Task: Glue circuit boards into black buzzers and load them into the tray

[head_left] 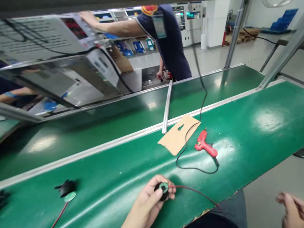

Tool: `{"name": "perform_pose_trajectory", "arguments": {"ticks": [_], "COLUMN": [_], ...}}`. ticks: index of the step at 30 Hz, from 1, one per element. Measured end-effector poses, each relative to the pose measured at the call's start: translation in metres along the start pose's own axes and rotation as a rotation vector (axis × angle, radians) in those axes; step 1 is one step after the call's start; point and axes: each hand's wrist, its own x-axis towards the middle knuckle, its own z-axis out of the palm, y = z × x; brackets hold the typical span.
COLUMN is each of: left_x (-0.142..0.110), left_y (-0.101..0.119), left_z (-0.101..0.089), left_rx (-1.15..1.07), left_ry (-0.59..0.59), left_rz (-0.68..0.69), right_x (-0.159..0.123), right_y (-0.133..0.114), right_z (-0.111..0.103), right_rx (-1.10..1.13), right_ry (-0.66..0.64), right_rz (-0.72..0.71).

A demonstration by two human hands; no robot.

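Note:
My left hand [147, 204] is closed on a small round black component [163, 191] with a green circuit board on its face, the thumb pressed over it. A thin red wire [194, 190] runs from the component to the right, over the table's near edge. Off to the right, beyond that edge, my right hand [291, 207] is blurred and partly cut off by the frame; whether its fingers hold anything cannot be made out. A similar black part [66, 188] lies on the green table at the left, with a green disc [70, 196] and red wire.
A red glue gun [205, 144] with a black cord lies on the green table [249, 139]. Beside it is a cardboard piece [177, 136]. A metal bar [167, 107] crosses the rail behind. Across the bench stands a person in dark blue [172, 47].

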Motion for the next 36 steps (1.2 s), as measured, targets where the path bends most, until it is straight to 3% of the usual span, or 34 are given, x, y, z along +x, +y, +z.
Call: {"name": "perform_pose_trajectory", "arguments": {"ticks": [2, 4, 6, 8, 10, 12, 16, 18, 20, 27, 29, 36], "left_x": [-0.015, -0.026, -0.036, -0.045, -0.053, -0.060, -0.076, -0.085, -0.093, -0.111, -0.116, -0.128], "left_y": [-0.010, -0.023, -0.033, -0.036, -0.035, -0.033, -0.035, -0.037, -0.039, -0.035, -0.034, -0.034], "left_z": [-0.033, -0.058, -0.073, -0.078, -0.078, -0.076, -0.078, -0.083, -0.090, -0.109, -0.111, -0.114], "left_rx": [-0.018, 0.020, 0.109, 0.208, 0.297, 0.366, 0.396, 0.392, 0.393, 0.334, 0.321, 0.295], "left_ry": [0.163, 0.250, 0.265, 0.257, 0.245, 0.221, 0.167, 0.154, 0.152, 0.226, 0.248, 0.287], "left_rz": [0.074, 0.134, 0.193, 0.250, 0.305, 0.342, 0.370, 0.363, 0.343, 0.280, 0.273, 0.299], "right_x": [0.000, -0.005, -0.013, -0.024, -0.042, -0.070, -0.141, -0.170, -0.189, -0.218, -0.224, -0.237], "right_y": [-0.042, -0.088, -0.127, -0.153, -0.170, -0.180, -0.200, -0.213, -0.227, -0.254, -0.257, -0.265], "right_z": [0.029, 0.065, 0.102, 0.126, 0.131, 0.119, 0.090, 0.089, 0.098, 0.140, 0.146, 0.149], "right_rx": [0.006, 0.016, -0.072, -0.209, -0.209, -0.045, 0.198, 0.231, 0.251, 0.076, 0.070, 0.121], "right_ry": [-0.216, -0.432, -0.480, -0.434, -0.394, -0.487, -1.110, -1.314, -1.436, -1.938, -1.947, -1.907], "right_rz": [-0.203, -0.511, -0.794, -0.845, -0.865, -0.956, -1.124, -1.086, -0.965, -0.464, -0.383, -0.444]}}
